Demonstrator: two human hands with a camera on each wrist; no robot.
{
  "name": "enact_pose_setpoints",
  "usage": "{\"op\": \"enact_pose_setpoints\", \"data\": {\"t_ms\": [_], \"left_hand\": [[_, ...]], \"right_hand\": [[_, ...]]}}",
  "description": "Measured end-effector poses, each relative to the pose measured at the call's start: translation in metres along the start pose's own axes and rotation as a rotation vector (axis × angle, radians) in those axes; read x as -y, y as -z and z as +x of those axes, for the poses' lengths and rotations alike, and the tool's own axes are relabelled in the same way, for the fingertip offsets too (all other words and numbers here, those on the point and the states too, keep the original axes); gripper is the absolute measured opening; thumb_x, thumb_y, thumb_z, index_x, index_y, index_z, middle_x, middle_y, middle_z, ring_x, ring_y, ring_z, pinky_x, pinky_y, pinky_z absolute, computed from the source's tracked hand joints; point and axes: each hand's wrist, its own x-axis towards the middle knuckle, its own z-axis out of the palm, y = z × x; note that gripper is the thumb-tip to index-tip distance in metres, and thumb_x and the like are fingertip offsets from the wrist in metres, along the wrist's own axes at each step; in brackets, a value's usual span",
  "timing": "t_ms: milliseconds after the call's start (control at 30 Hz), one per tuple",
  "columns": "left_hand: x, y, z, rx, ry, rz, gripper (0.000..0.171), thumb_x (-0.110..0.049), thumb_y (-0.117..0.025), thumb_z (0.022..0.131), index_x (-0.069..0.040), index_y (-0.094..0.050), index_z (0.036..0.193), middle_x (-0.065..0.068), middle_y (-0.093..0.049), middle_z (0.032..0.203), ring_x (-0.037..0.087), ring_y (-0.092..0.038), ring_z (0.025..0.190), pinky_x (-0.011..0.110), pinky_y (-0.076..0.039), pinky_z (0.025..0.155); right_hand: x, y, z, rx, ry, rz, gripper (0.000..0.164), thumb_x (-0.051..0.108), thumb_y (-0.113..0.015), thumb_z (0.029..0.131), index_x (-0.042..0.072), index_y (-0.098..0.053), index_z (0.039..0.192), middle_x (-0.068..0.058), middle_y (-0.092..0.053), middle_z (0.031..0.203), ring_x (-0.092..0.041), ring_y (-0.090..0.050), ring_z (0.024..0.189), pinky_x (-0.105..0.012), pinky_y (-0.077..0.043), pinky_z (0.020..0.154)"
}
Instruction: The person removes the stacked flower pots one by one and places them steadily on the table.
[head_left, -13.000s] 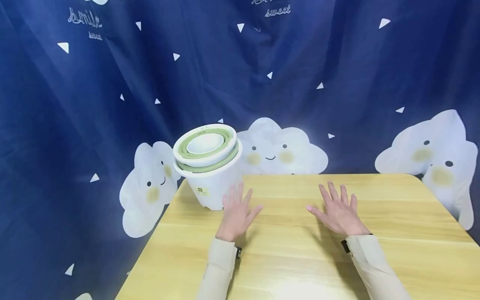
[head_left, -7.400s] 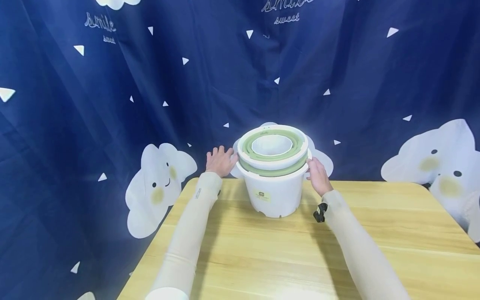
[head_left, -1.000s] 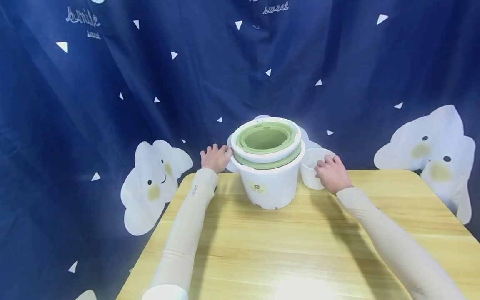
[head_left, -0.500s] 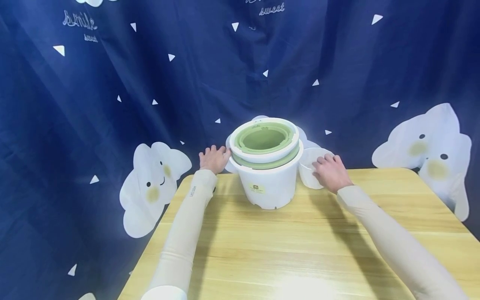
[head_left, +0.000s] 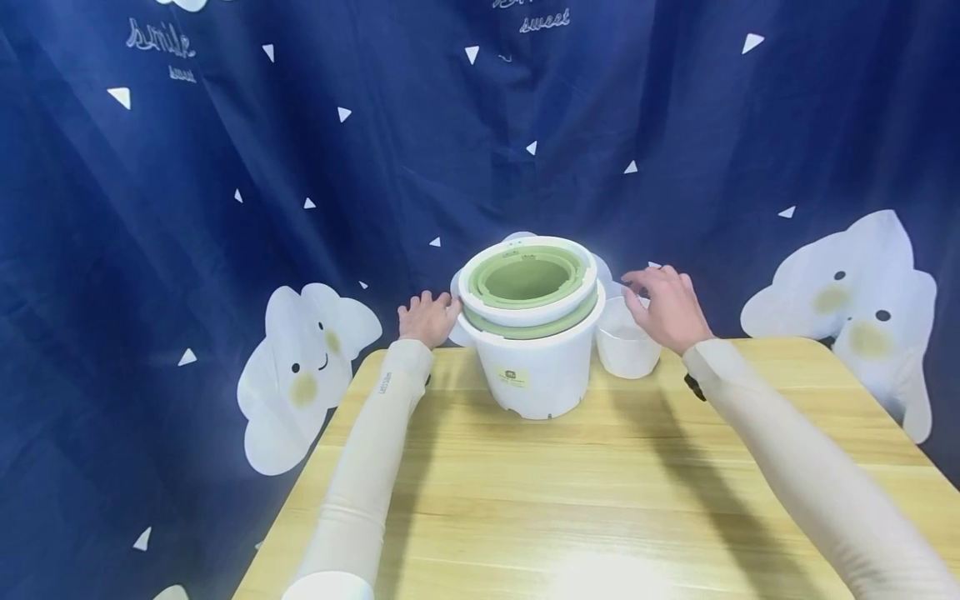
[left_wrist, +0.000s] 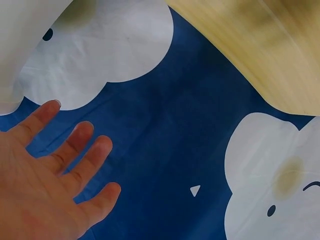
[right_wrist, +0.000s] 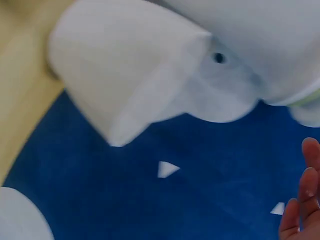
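A large white pot point(head_left: 543, 375) with a small yellow label stands near the back of the wooden table. Stacked in its mouth are a white-rimmed pot point(head_left: 517, 317) and a green pot point(head_left: 531, 277). Just right of the stack sits a small white pot point(head_left: 628, 352), upright on the table. My right hand point(head_left: 670, 308) hovers at its right rim, thumb and fingers apart with nothing between them. My left hand point(head_left: 429, 320) is at the stack's left, its thumb side right by the large pot's rim; in the left wrist view its fingers point(left_wrist: 95, 155) are spread.
The wooden table point(head_left: 480, 500) has rounded back corners. Close behind it hangs a dark blue curtain point(head_left: 405, 125) printed with clouds and triangles. The table's back edge runs right behind the pots.
The stack came from the left to the middle; the small white pot came out of it and was set down at right. My right hand has just let go and risen. Left hand stays put.
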Motion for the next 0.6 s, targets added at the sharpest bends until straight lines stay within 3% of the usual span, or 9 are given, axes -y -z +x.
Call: {"op": "enact_pose_setpoints", "data": {"t_ms": [133, 233, 433, 600], "left_hand": [[0.0, 0.001, -0.001, -0.003, -0.001, -0.012, 0.067, -0.056, -0.018, 0.104, -0.019, -0.05, 0.149, 0.021, -0.049, 0.149, 0.042, -0.044, 0.138, 0.064, -0.032, 0.113], [0.0, 0.001, -0.002, -0.001, 0.001, -0.017, 0.066, -0.056, -0.018, 0.104, -0.018, -0.05, 0.149, 0.021, -0.049, 0.149, 0.042, -0.043, 0.138, 0.065, -0.032, 0.113], [0.0, 0.001, -0.002, 0.001, 0.009, -0.017, 0.067, -0.056, -0.019, 0.104, -0.019, -0.049, 0.15, 0.021, -0.049, 0.15, 0.042, -0.044, 0.139, 0.065, -0.032, 0.114], [-0.001, -0.002, 0.0, 0.011, 0.016, -0.019, 0.068, -0.057, -0.017, 0.104, -0.02, -0.048, 0.151, 0.02, -0.048, 0.151, 0.041, -0.043, 0.139, 0.065, -0.031, 0.115]], "right_hand": [[0.02, 0.009, 0.018, -0.023, 0.024, 0.046, 0.023, 0.015, -0.061, 0.099, 0.003, -0.076, 0.113, -0.015, -0.074, 0.095, -0.032, -0.056, 0.088, -0.048, -0.035, 0.08], [0.037, 0.011, 0.03, 0.013, 0.051, 0.039, 0.025, 0.019, -0.059, 0.101, 0.003, -0.076, 0.112, -0.014, -0.075, 0.1, -0.033, -0.056, 0.094, -0.048, -0.035, 0.082], [0.079, 0.003, 0.05, 0.213, 0.095, -0.024, 0.033, 0.031, -0.054, 0.106, 0.007, -0.072, 0.121, -0.012, -0.073, 0.119, -0.033, -0.054, 0.116, -0.052, -0.036, 0.098], [0.109, -0.013, 0.056, 0.413, 0.125, -0.063, 0.049, 0.044, -0.047, 0.108, 0.007, -0.065, 0.136, -0.013, -0.065, 0.141, -0.038, -0.047, 0.139, -0.061, -0.03, 0.113]]}}
